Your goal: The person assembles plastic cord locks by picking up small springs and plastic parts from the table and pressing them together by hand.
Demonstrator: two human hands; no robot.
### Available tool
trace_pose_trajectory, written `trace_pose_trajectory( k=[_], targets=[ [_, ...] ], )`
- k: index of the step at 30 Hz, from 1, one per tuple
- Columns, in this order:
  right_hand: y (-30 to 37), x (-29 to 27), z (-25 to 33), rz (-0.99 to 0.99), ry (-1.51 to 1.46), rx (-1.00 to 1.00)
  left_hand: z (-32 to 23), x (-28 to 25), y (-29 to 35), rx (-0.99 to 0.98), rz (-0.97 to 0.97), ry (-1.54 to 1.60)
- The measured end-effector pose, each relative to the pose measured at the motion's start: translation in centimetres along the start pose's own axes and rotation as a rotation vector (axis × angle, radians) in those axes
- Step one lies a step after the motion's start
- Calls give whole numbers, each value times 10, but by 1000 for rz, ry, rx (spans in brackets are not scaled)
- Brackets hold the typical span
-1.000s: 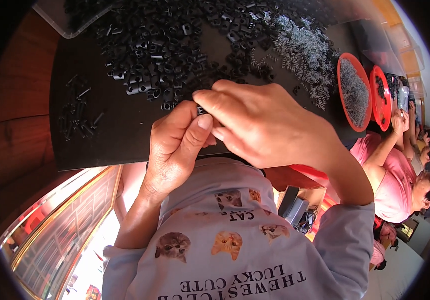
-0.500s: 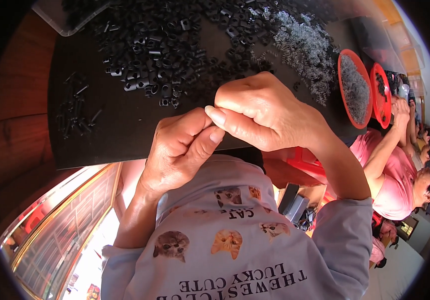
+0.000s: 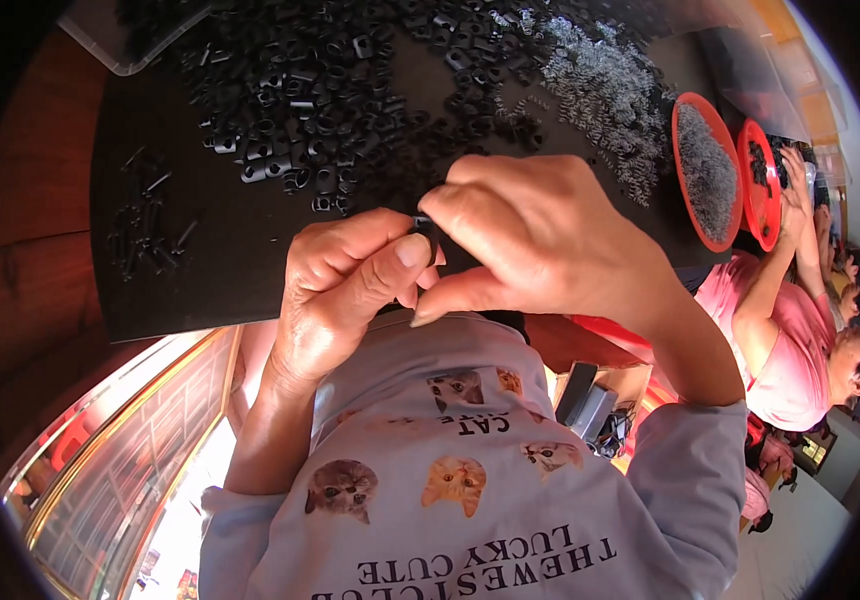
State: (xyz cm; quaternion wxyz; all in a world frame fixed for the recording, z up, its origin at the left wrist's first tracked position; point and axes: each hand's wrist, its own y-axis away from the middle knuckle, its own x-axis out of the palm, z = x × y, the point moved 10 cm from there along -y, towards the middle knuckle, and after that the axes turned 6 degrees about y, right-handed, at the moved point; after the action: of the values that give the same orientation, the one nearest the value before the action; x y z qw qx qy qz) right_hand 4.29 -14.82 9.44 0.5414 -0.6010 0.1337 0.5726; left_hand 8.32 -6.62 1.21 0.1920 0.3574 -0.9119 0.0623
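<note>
Between the thumb and fingers of my left hand [image 3: 345,285] is a small black plastic part [image 3: 424,230], mostly covered by the fingers; it resembles a cord-lock piece. My right hand [image 3: 540,235] is right beside it, thumb and forefinger spread apart. The right fingertips come close to the part's upper end; whether they touch it I cannot tell. Beyond both hands lies a wide heap of black plastic pieces with round holes [image 3: 295,120]. To its right is a pile of small metal springs [image 3: 605,90]. Several slim black pins [image 3: 155,225] are scattered on the table's left.
The dark table [image 3: 230,265] ends just in front of me. At the right stand a red bowl of springs [image 3: 683,170] and a red bowl with black pieces [image 3: 772,215]. A clear plastic bin [image 3: 130,65] is at the far left. A person in pink [image 3: 785,320] works on the right.
My right hand has opened, its thumb dropping away from the forefinger. The left hand has shifted slightly left, and the black part now shows between its fingers.
</note>
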Motion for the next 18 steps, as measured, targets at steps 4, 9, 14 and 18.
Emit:
trace_pose_trajectory(
  k=[4, 9, 14, 18],
  targets=[
    [0, 4, 5, 5, 116, -20, 7, -1, -2, -65, 62, -55],
    [-5, -4, -2, -47, 54, -25, 1, -2, -3, 10, -18, -12],
    [-5, -12, 0, -28, 31, -37, -3, -13, 0, 34, -85, -28],
    [-1, -16, -16, -80, 165, -45, -1, -9, -2, -4, -94, -88]
  ],
)
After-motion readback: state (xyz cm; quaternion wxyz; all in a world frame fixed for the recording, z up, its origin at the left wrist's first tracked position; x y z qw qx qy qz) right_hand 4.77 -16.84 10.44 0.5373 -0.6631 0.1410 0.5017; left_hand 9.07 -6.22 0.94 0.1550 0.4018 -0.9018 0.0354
